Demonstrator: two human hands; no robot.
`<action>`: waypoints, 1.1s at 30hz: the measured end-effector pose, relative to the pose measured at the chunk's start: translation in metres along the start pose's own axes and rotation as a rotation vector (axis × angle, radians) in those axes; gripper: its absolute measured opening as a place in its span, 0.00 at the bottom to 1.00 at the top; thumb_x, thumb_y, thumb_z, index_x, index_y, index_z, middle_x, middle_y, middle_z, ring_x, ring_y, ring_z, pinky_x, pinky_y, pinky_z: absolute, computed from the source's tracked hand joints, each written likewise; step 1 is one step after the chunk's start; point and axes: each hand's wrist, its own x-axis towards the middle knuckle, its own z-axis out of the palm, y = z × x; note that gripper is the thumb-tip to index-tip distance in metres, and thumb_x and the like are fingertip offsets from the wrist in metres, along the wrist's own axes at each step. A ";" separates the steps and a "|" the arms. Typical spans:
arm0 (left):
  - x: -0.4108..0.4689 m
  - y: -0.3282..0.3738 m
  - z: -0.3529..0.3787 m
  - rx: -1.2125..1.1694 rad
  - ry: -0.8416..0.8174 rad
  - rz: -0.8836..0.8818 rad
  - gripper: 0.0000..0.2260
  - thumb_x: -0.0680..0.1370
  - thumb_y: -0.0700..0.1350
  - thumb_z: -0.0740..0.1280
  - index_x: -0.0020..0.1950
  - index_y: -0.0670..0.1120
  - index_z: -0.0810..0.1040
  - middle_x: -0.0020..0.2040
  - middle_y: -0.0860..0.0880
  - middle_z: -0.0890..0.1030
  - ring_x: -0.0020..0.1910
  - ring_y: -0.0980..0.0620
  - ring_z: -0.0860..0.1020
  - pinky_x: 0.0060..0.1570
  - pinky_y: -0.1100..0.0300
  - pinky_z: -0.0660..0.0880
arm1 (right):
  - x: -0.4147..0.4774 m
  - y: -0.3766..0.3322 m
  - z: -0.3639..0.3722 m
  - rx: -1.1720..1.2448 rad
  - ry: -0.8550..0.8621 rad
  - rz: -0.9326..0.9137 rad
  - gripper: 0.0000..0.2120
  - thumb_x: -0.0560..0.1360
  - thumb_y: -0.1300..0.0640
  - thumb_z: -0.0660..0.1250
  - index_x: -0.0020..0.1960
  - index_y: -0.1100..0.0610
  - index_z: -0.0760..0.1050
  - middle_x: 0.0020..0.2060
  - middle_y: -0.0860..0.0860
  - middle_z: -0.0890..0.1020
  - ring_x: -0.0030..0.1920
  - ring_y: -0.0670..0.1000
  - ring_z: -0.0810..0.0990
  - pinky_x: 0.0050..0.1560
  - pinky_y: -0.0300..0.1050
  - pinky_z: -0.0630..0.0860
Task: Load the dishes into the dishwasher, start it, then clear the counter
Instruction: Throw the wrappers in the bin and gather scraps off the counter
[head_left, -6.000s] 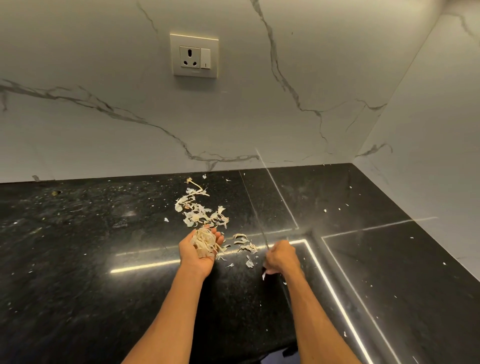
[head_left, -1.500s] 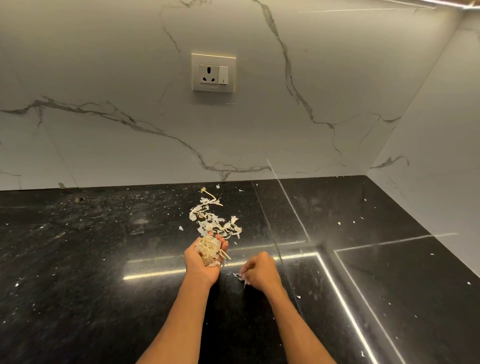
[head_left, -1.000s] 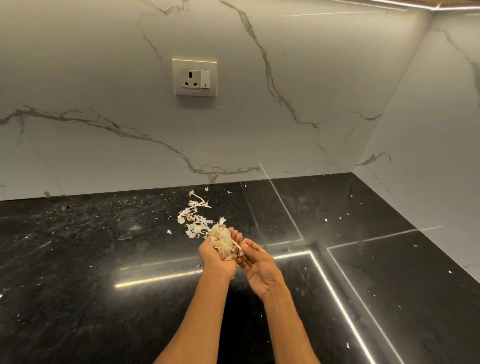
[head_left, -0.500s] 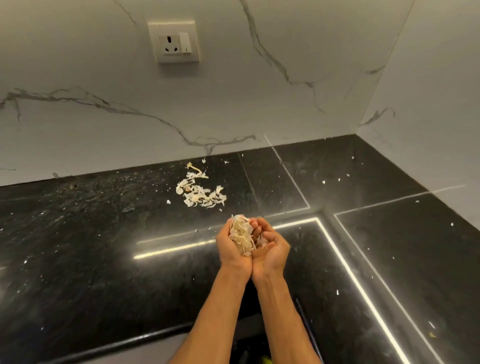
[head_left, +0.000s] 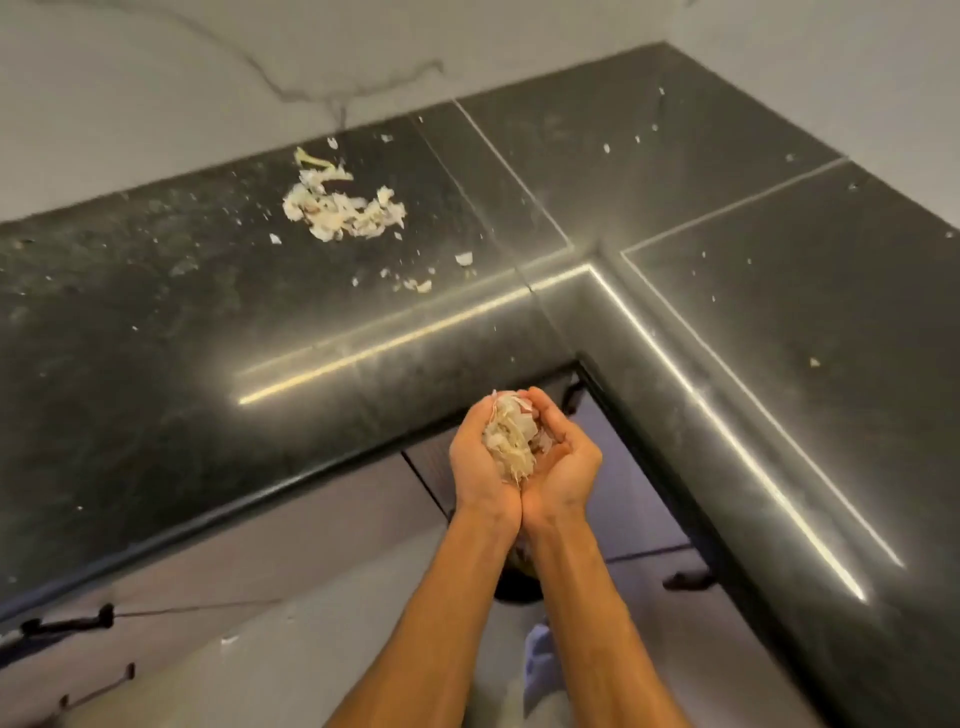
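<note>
My left hand (head_left: 475, 467) and my right hand (head_left: 563, 462) are cupped side by side, palms up, around a handful of pale vegetable peels (head_left: 509, 441). They hover off the counter, just in front of the inner corner of the black L-shaped countertop (head_left: 156, 338). A second heap of peels (head_left: 340, 208) lies on the counter near the back wall, with small flakes (head_left: 415, 283) scattered around it.
White marble backsplash (head_left: 156, 93) rises behind and to the right. Below the counter edge are cabinet fronts with dark handles (head_left: 67, 623) and light floor. A dark round object (head_left: 514, 582) sits on the floor under my wrists.
My right hand joined the left to cup the peels together. Both hands drew back from the counter past its front edge, and my view tilted down to the cabinets and floor.
</note>
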 end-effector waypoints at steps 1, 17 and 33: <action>-0.006 -0.009 -0.014 0.007 0.017 -0.019 0.10 0.78 0.45 0.63 0.49 0.40 0.80 0.45 0.44 0.81 0.45 0.47 0.80 0.57 0.53 0.75 | -0.007 0.005 -0.016 -0.002 0.022 -0.006 0.12 0.77 0.59 0.60 0.52 0.62 0.81 0.52 0.63 0.80 0.55 0.63 0.79 0.64 0.59 0.75; 0.109 -0.143 -0.296 0.261 0.509 -0.130 0.16 0.75 0.44 0.67 0.62 0.42 0.79 0.56 0.41 0.82 0.57 0.42 0.80 0.61 0.46 0.76 | 0.098 0.130 -0.333 -0.090 0.394 0.125 0.25 0.75 0.58 0.66 0.71 0.61 0.70 0.64 0.63 0.77 0.63 0.65 0.77 0.66 0.61 0.72; 0.263 -0.199 -0.433 0.556 0.552 -0.176 0.19 0.81 0.48 0.58 0.64 0.37 0.76 0.59 0.35 0.79 0.58 0.39 0.79 0.64 0.44 0.72 | 0.240 0.180 -0.465 -0.494 0.380 0.122 0.20 0.78 0.50 0.61 0.63 0.63 0.77 0.51 0.58 0.84 0.55 0.59 0.82 0.61 0.55 0.77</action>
